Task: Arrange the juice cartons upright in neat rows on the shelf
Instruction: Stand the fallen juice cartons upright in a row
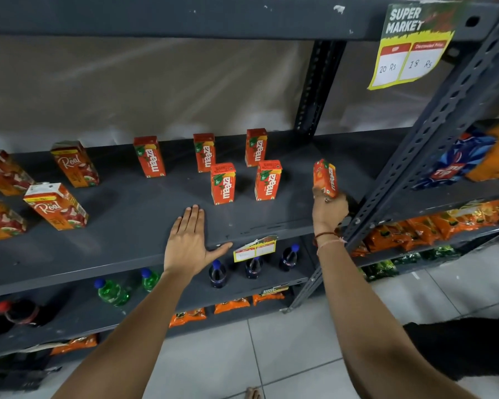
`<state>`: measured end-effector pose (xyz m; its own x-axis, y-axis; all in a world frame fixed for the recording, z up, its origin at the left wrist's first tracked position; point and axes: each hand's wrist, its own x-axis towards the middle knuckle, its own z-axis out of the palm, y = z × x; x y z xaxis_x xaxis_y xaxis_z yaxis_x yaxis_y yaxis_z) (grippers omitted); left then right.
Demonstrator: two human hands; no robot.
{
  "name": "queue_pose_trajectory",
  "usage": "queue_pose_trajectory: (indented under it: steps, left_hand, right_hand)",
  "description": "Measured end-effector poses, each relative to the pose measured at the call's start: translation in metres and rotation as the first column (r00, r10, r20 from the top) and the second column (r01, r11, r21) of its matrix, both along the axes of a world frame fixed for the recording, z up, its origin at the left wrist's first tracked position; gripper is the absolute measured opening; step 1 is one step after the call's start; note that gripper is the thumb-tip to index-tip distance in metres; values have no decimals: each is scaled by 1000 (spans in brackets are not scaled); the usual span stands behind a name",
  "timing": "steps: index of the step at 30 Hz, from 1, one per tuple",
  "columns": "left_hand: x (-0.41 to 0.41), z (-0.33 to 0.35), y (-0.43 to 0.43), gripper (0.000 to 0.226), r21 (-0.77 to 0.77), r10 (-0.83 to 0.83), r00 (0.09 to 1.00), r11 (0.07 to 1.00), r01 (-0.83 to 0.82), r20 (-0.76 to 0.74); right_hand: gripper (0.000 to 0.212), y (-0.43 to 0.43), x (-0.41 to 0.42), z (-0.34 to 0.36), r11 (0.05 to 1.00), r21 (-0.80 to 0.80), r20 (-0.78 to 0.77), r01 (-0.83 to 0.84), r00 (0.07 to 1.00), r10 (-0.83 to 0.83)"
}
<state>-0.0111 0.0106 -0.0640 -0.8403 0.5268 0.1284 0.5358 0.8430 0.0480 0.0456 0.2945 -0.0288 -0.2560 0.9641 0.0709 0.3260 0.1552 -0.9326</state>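
Observation:
Several small red Maaza juice cartons stand upright on the dark grey shelf (127,214): three in a back row (204,152) and two in front (223,183). My right hand (329,211) grips one more Maaza carton (325,178) near the shelf's right end, held upright just above the surface. My left hand (189,240) lies flat on the shelf's front edge, fingers spread, holding nothing. Larger orange Real cartons (56,205) stand at the left side of the same shelf.
A slotted metal upright (421,151) rises right beside my right hand. A supermarket price tag (409,44) hangs from the shelf above. Bottles (216,273) and orange snack packs (232,305) fill lower shelves; chip bags (458,162) sit on the neighbouring rack.

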Motion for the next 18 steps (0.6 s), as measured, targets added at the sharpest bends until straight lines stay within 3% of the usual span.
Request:
queue_pose_trajectory:
  steps: [4, 9, 12, 18]
  left_hand:
    - [0, 0, -2, 112, -12, 0, 1000, 1000, 0, 10]
    - [-3, 1, -11, 108, -31, -22, 999, 999, 23, 32]
    - [-5, -1, -39, 105, 11, -6, 999, 1000, 5, 32]
    - [-15, 3, -107, 113, 44, 62, 997, 997, -63, 36]
  right_hand:
    - [42, -50, 9, 4, 939, -316, -428, -138, 904, -11]
    - [43, -112, 10, 4, 865, -321, -549, -387, 820, 163]
    - [53, -149, -1, 5, 842, -275, -528, -464, 805, 271]
    - [58, -221, -45, 18, 853, 13, -168, -522, 839, 517]
